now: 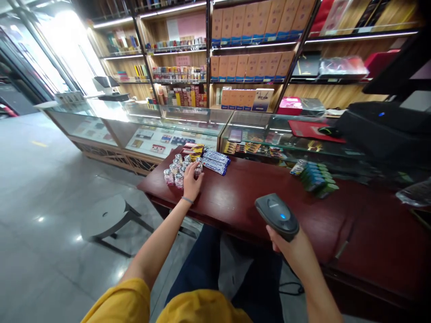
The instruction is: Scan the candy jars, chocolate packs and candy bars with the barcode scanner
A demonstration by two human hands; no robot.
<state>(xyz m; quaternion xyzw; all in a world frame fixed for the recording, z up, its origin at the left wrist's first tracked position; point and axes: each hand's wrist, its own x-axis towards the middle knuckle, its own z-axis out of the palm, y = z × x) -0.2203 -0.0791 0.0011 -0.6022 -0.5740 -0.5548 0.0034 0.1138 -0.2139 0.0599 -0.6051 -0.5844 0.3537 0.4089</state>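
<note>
My right hand [289,246] is wrapped round the handle of a dark grey barcode scanner [276,215] with a blue light on top, held above the front of the dark red table. At the table's left end, my left hand [193,181] has its fingers and thumb around a small clear jar [198,165] with a silvery lid. That jar stands at the right side of a cluster of similar small jars [169,177] with pinkish contents. Just behind lie blue-and-white packets [215,161] and yellow-and-dark packets [193,151].
Green and blue small boxes [318,179] stand on the table's right part beside a small can [298,167]. Glass display counters [161,119] run along the back. A grey stool [106,217] is at the left; a dark monitor unit [373,125] stands at the right.
</note>
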